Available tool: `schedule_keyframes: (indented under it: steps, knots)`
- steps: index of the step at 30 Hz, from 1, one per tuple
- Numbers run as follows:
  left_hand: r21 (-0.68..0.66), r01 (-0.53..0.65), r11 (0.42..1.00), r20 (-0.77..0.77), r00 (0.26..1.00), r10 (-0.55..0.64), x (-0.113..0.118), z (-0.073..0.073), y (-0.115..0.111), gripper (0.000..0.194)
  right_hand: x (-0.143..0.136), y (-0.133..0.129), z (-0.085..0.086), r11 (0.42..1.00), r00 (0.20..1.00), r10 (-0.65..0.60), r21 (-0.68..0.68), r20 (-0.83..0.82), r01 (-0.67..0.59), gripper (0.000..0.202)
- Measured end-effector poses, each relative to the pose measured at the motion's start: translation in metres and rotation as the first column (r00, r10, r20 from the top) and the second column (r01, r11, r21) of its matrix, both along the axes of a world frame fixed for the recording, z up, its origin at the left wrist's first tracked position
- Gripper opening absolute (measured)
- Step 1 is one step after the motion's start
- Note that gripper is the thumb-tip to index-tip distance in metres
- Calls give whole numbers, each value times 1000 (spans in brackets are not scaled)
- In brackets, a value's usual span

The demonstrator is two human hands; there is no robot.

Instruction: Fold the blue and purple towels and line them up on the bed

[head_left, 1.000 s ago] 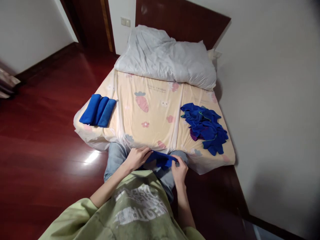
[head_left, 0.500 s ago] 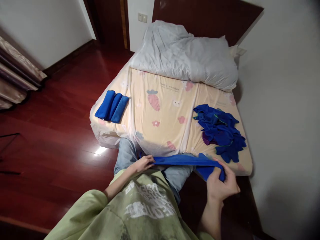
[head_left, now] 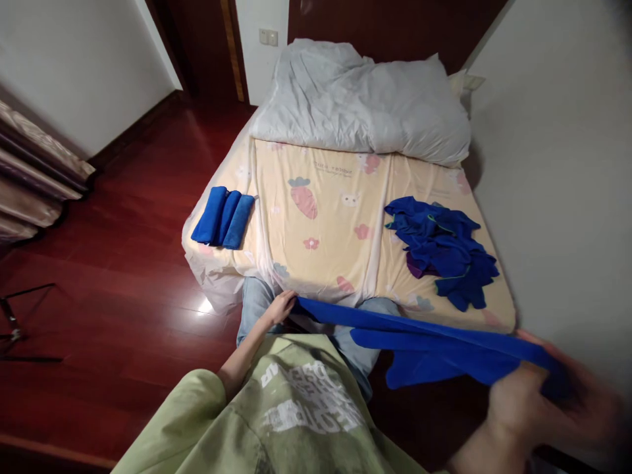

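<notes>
A long blue towel (head_left: 405,329) is stretched across my lap, partly folded lengthwise, with a loose flap hanging below it towards the right. My left hand (head_left: 282,307) grips its left end close to my knee. The other end is in my right hand (head_left: 548,401), far out to the right and smeared by motion, with the cloth between thumb and fingers. On the left of the bed lie three folded blue towels (head_left: 223,218), side by side. A crumpled heap of blue cloths (head_left: 444,247), some with green edging, sits on the right side, with a purple piece (head_left: 419,264) under it.
The bed (head_left: 326,257) has a pale yellow patterned sheet. A grey-white quilt (head_left: 365,105) is bunched near the dark headboard (head_left: 395,29). A wall (head_left: 557,164) runs along the right. Thin black stand legs (head_left: 29,359) show on the floor at left.
My right hand has moved far to the right and slightly down, drawing the blue towel out longer and opening its flap. My left hand has shifted slightly left and up.
</notes>
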State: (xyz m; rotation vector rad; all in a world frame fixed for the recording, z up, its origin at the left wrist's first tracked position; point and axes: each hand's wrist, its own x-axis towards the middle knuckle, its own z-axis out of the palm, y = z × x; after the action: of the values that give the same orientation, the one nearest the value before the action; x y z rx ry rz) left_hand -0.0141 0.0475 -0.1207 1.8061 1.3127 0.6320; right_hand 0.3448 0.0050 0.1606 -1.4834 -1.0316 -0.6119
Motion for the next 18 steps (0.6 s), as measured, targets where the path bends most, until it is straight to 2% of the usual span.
schedule_keyframes:
  steps: [2, 5, 7, 9, 11, 13, 15, 18]
  knots:
    - [61, -106, 992, 13, 994, 105, -21, 9, 4, 24, 13, 6, -1, 1000, 1000, 0, -25, 2, 0, 16]
    - [149, -285, 947, 6, 958, 287, -59, 30, 12, 23, 46, 12, -16, 991, 1000, 12, -135, 7, -11, 17]
    - [218, -383, 898, -15, 918, 396, -85, 50, 19, 26, 70, 14, -29, 969, 998, 30, -248, 59, -15, 18]
    - [286, -429, 857, -34, 889, 456, -109, 74, 27, 28, 88, 17, -40, 939, 992, 74, -341, 102, -35, 20]
    - [370, -406, 836, -49, 890, 454, -130, 101, 37, 29, 99, 24, -44, 905, 984, 142, -418, 104, -86, 20]
    - [455, -320, 831, -83, 914, 398, -149, 130, 50, 29, 105, 35, -43, 855, 971, 223, -495, 86, -153, 16]
    - [526, -214, 823, -130, 936, 326, -165, 158, 66, 27, 108, 48, -36, 798, 961, 269, -574, 61, -187, 12]
    - [624, -76, 778, -195, 949, 249, -183, 195, 91, 28, 114, 69, -22, 720, 965, 263, -666, 0, -196, 13]
